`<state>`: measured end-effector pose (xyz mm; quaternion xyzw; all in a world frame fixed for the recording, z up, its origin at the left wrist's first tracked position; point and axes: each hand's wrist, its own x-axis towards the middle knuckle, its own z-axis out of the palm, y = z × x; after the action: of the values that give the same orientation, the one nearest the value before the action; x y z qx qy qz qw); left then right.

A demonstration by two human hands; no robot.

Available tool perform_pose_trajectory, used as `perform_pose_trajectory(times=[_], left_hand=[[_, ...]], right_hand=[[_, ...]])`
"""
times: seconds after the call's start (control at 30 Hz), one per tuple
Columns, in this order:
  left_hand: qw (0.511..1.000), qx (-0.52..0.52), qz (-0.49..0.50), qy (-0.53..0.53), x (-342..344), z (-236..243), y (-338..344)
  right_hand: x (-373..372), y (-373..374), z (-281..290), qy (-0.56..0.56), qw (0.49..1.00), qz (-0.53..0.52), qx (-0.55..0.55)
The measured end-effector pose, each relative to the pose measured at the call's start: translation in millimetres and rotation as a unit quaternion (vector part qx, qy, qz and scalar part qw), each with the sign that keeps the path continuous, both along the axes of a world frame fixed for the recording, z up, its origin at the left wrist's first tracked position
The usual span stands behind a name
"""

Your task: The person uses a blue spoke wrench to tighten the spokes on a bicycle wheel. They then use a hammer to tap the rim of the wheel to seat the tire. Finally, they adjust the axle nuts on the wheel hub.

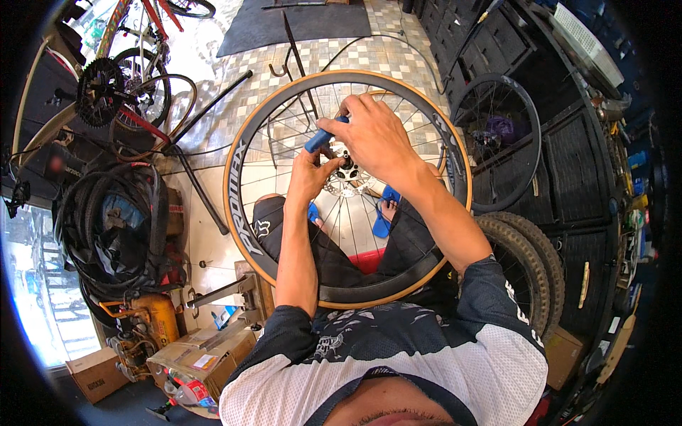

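Across our lap, wheel axis upward, lies one bicycle wheel [240,188] with a tan-edged tyre, its disc rotor [344,189] around the hub [347,165]. Our right hand [376,133] is closed around a blue-handled tool [320,139] just above the hub. Our left hand [310,176] has its fingers bent between the tool's lower end and the hub; whether they pinch something we cannot tell.

Among the containers, we see a taped cardboard box [197,349] to our lower left, clear plastic bottles [188,392] bunched against it, too crowded to count. A second, smaller carton [96,375] sits further left, and a third carton [563,356] at our lower right; what these hold is hidden. A white basket [588,48] tops the black drawers [561,160] on our right, its contents unclear to us.

We count two knobby tyres [536,248] by our right elbow, one more spoked wheel [531,135] leaning by the drawers, two blue sandals [381,227] on our feet and one orange tank [160,316] at left.
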<state>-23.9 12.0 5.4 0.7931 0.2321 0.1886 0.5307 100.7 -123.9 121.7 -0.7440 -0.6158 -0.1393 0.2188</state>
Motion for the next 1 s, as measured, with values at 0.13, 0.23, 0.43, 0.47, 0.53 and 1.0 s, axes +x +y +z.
perform_pose_trajectory(times=[0.13, 0.23, 0.43, 0.47, 0.53, 1.0], left_hand=[[0.998, -0.032, -0.054, -0.022, -7, -1, 3], [0.992, 0.031, -0.097, -0.076, -10, -1, 8], [0.993, -0.036, -0.052, -0.097, -2, -18, 15], [0.995, -0.045, -0.040, -0.085, 0, -21, 15], [0.996, -0.060, -0.008, -0.060, -4, -24, 18], [0.984, 0.171, -0.040, 0.033, -2, -1, 7]], right_hand=[[12, 7, 3, 0.104, 0.992, 0.029, -0.058], [35, 20, -17, 0.183, 0.969, 0.164, 0.004], [57, 14, -73, 0.491, 0.856, 0.078, 0.141], [63, 10, -90, 0.490, 0.857, 0.038, 0.154], [49, 3, -103, 0.500, 0.861, 0.044, 0.080], [6, 17, -103, 0.525, 0.845, 0.002, 0.106]])
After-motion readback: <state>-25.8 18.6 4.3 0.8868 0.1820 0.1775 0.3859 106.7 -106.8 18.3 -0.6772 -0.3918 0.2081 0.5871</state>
